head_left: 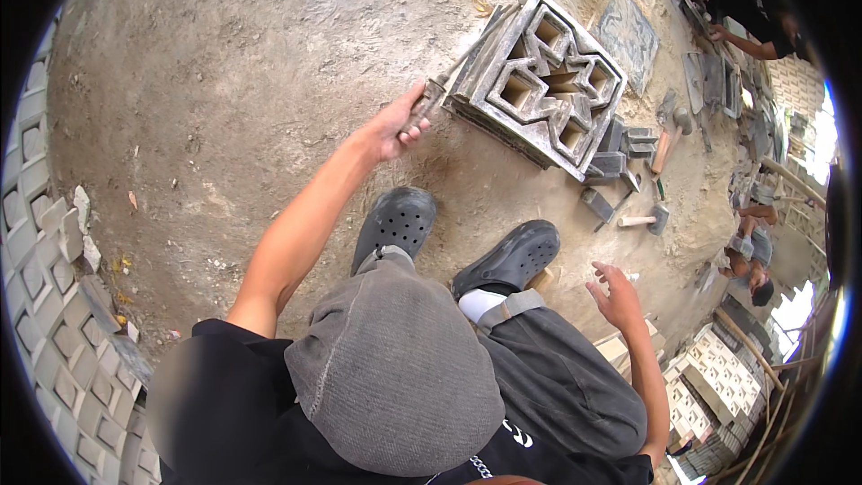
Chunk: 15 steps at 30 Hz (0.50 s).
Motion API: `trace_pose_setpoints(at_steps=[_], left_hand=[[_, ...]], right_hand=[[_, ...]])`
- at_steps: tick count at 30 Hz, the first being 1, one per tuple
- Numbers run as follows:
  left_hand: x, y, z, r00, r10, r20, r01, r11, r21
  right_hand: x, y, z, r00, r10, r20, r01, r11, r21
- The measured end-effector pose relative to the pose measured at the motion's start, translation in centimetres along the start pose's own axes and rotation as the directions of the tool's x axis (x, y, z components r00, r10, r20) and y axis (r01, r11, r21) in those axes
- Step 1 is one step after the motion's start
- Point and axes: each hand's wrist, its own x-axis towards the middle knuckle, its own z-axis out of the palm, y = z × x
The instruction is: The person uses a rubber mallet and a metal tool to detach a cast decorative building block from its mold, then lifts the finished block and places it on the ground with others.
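Grey metal mould point(543, 81) sits assembled on the dirt; left hand point(398, 123) grips its side bar point(429, 104), fingers clenched. Right hand point(615, 295) hangs empty, fingers spread. Unmoulding looks unfinished.

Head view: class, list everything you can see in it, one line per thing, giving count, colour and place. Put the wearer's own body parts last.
Patterned block mould: one, grey, on the dirt ground at upper centre.
Hand tool: one, dull metal, its far end against the mould's left edge.
Flat slab: one, grey, right of the mould.
Mallet: one, pale handle with grey head, on the ground at right.
Patterned blocks: many, pale grey, along the left rim.
Stacked blocks: many, whitish, lower right.
Other workers: at least two, at the right edge.
Dirt ground: brown-grey, fills the middle.
Clogs: two, black, on the wearer's feet.
Left hand: gripping the hand tool.
Right hand: open, holding nothing.
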Motion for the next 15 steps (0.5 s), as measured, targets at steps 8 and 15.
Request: trace_pose_setpoints(at_steps=[8, 15], left_hand=[[-0.1, 10.8, -4.9, 0.897, 0.367, -0.248, -0.35, 0.93, 0.11], [7.2, 20.8, -9.1, 0.794, 0.586, -0.165, -0.609, 0.765, -0.211]], right_hand=[[1.9, -1.5, -1.8, 0.991, -0.113, 0.076, 0.131, 0.946, -0.296], [12.6, -1.6, -1.3, 0.866, -0.351, -0.355, 0.223, 0.908, -0.355]])
